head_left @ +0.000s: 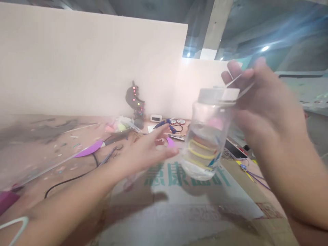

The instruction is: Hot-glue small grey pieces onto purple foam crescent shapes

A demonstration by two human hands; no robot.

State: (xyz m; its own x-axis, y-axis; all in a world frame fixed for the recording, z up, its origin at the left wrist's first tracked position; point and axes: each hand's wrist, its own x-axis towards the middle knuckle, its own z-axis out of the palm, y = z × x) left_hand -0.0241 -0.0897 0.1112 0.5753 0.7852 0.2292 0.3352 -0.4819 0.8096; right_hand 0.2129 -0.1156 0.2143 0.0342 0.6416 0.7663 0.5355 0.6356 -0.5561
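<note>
My right hand point(258, 102) holds a clear plastic jar point(206, 136) up in the air by its white lid, fingers curled round the top. The jar has coloured rings and a label on its side. My left hand point(148, 150) stretches forward over the table with its fingers out flat, holding nothing, just left of the jar. Under both lies a flattened cardboard sheet point(184, 201) with green printed characters. The picture is blurred by motion.
The brown table point(38, 143) is littered with scraps, a purple cut-out point(88, 149), a black cable point(69, 179), pliers or tools point(167, 124), a small white clock point(155, 118) and a dark decorated figure point(135, 102) against the white wall panel.
</note>
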